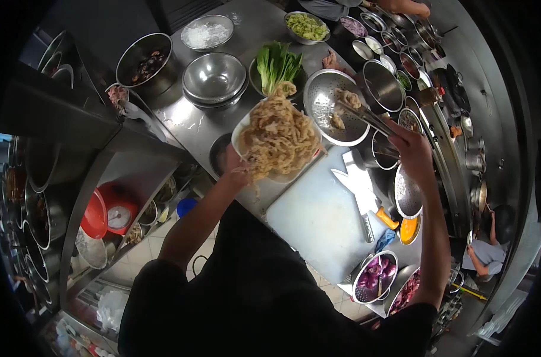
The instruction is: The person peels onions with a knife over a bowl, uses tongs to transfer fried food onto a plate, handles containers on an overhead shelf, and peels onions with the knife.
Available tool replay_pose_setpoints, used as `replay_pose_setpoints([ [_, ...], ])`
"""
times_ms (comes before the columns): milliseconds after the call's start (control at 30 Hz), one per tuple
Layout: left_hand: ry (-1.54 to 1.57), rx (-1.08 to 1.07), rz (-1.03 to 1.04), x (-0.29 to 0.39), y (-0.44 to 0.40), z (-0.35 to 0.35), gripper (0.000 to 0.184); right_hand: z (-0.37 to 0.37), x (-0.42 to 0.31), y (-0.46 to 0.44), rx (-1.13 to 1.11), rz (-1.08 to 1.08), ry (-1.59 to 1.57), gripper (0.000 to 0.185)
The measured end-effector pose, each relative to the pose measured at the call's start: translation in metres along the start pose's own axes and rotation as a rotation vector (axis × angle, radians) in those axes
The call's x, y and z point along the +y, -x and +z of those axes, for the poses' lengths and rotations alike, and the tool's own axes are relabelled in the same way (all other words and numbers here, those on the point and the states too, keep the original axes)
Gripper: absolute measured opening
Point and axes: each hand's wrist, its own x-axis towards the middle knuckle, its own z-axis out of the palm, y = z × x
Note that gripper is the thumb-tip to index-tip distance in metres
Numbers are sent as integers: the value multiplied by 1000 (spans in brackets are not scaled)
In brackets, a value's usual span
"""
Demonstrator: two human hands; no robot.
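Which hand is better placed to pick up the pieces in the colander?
Right, most likely: the right hand holds the tongs, with their tips at the pieces in the colander. The left hand is occupied, holding the heaped dish.

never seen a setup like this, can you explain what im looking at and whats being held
There's no machine here: these are a person's two bare hands. The single picture comes from a camera worn on their head, looking forward and down. The left hand holds a white dish heaped with pale brown, stringy food. The right hand holds silver metal tongs over a round, perforated metal colander. On the grey steel counter are a white cutting board, stacked round metal bowls and green leafy vegetables in a bowl.
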Motion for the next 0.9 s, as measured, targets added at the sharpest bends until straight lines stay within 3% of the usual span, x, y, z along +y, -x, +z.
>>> replay_pose_setpoints([
  [33,-103,-93,58,0,0,4,43,-10,-17,9,36,-114,-66,33],
  [67,59,-259,46,-4,-4,6,44,-18,-34,16,38,-106,-67,33],
  [133,373,-589,-60,-12,-13,10,52,-27,-72,25,-2,-301,-7,31],
  [233,155,-539,42,-24,-16,18,77,-30,-113,27,-39,-429,199,29],
  [267,187,-484,-55,-27,-17,24,85,-28,-121,25,-34,-413,195,29],
  [333,208,-430,-170,-23,-10,47,93,-26,-133,18,-176,-427,456,26],
  [400,-38,-267,-59,-19,2,67,95,-28,-141,12,-241,-424,497,23],
  [533,102,-374,-101,-41,-20,39,88,-41,-136,14,-216,-409,531,24],
  [567,75,-289,-161,-45,-26,24,83,-52,-132,16,-146,-358,362,27],
  [667,54,-319,-61,-31,-8,31,69,-67,-81,3,-37,-247,242,29],
  [700,52,-335,-18,-32,-7,22,70,-62,-64,-7,49,-280,509,25],
  [767,32,-368,70,-27,-8,-1,73,-14,-1,-33,-150,-115,811,18],
  [800,17,-384,117,-23,-9,-10,74,5,6,-45,-333,160,714,18],
  [900,-40,-438,257,-11,-3,-1,73,78,52,-49,-141,136,562,21],
])
